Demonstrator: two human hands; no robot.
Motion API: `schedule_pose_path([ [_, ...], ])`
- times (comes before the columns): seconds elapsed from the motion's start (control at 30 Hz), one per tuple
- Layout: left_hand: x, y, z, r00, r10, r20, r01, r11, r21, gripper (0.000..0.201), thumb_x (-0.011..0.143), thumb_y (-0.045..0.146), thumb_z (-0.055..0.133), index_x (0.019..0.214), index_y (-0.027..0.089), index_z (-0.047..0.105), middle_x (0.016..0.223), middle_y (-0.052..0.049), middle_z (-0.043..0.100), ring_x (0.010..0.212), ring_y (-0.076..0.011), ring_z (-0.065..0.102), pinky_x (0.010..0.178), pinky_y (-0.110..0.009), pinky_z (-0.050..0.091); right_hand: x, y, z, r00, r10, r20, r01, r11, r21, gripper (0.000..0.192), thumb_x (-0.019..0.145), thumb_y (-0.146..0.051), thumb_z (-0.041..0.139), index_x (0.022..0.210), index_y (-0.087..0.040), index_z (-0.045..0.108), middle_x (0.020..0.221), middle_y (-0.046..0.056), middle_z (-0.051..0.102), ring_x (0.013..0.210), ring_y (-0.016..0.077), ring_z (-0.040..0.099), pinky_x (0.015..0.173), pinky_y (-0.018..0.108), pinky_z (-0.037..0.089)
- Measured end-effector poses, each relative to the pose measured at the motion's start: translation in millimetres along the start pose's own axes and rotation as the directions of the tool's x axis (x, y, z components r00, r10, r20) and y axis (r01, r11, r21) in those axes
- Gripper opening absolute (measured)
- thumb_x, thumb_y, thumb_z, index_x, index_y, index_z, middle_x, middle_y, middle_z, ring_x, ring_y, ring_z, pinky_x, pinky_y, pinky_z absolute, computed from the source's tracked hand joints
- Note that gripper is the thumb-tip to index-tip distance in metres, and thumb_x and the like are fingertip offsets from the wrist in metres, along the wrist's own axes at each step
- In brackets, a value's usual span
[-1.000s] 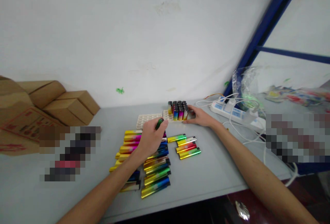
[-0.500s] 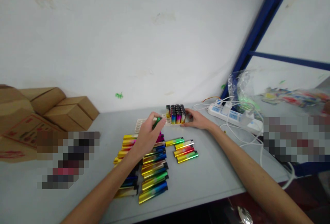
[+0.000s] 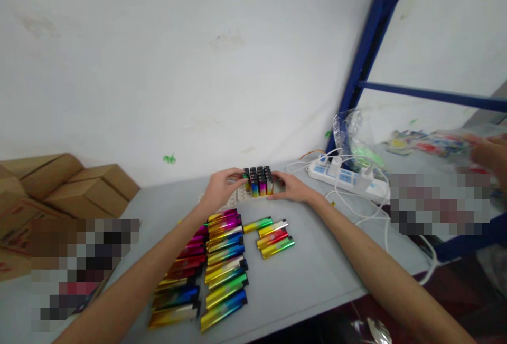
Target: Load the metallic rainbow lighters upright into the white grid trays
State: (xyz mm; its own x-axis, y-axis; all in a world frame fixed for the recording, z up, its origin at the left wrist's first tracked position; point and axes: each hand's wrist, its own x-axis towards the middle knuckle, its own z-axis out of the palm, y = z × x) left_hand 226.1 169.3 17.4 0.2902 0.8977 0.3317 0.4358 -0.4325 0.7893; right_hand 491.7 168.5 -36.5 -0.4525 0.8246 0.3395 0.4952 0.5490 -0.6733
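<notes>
A block of small lighters stands upright in a white tray at the back of the grey table. My left hand pinches a green lighter at the block's left edge. My right hand lies against the block's right side and holds the tray's end there. Nearer to me, many rainbow-coloured lighters lie flat in two rows under my left forearm. A small group of lighters lies to their right.
Cardboard boxes are stacked at the left against the wall. A white power strip with cables and a clear plastic bag lie at the right by a blue rack post. Another person's hand shows at the far right.
My left hand has carried the green lighter from above the flat rows up to the left edge of the standing block. My right hand stays at the tray. The view has shifted right.
</notes>
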Motion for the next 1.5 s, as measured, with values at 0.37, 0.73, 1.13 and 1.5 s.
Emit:
schedule_pose_path([
  [0.37,11.4,6.4,-13.7,0.972,0.093,0.214,-0.152,0.948,0.280,0.021,0.080,0.036,0.067,0.093,0.020,0.071,0.089,-0.007,0.078,0.084,-0.0253,0.074,0.085,-0.039,0.057,0.3,-2.9,-0.8,1.000,0.009,0.001,-0.009,1.000,-0.010,0.079,0.069,-0.045,0.084,0.136,-0.015,0.053,0.119,0.013,0.067,0.100,0.0261,0.064,0.090,0.042,0.052],
  [0.73,-8.5,13.3,-0.3,0.998,0.009,0.058,-0.021,0.979,0.201,0.024,0.080,0.033,0.069,0.093,0.022,0.053,0.083,-0.005,0.073,0.079,-0.0222,0.071,0.077,-0.038,0.057,0.2,-0.2,-0.7,1.000,0.006,0.000,-0.006,1.000,-0.012,0.082,0.068,-0.045,0.084,0.136,-0.014,0.052,0.122,0.014,0.066,0.102,0.0263,0.063,0.091,0.042,0.051],
  [1.13,-72.5,61.2,20.7,0.831,-0.018,0.556,-0.309,0.816,0.489,0.023,0.093,0.026,0.058,0.109,0.016,0.071,0.107,-0.011,0.069,0.109,-0.0276,0.059,0.099,-0.042,0.045,1.9,0.8,-0.6,1.000,0.007,0.003,-0.007,0.999,-0.041,0.083,0.068,-0.048,0.083,0.137,-0.013,0.053,0.125,0.015,0.065,0.104,0.0278,0.063,0.093,0.044,0.050],
  [1.5,-70.5,54.8,24.4,0.944,0.126,0.304,-0.182,0.969,0.165,0.022,0.093,0.022,0.053,0.112,0.021,0.064,0.106,-0.007,0.061,0.099,-0.0208,0.060,0.094,-0.036,0.046,2.2,0.9,-0.7,1.000,0.007,0.001,-0.007,1.000,-0.028,0.081,0.067,-0.045,0.085,0.135,-0.015,0.055,0.122,0.015,0.067,0.102,0.0273,0.064,0.092,0.043,0.050],
])
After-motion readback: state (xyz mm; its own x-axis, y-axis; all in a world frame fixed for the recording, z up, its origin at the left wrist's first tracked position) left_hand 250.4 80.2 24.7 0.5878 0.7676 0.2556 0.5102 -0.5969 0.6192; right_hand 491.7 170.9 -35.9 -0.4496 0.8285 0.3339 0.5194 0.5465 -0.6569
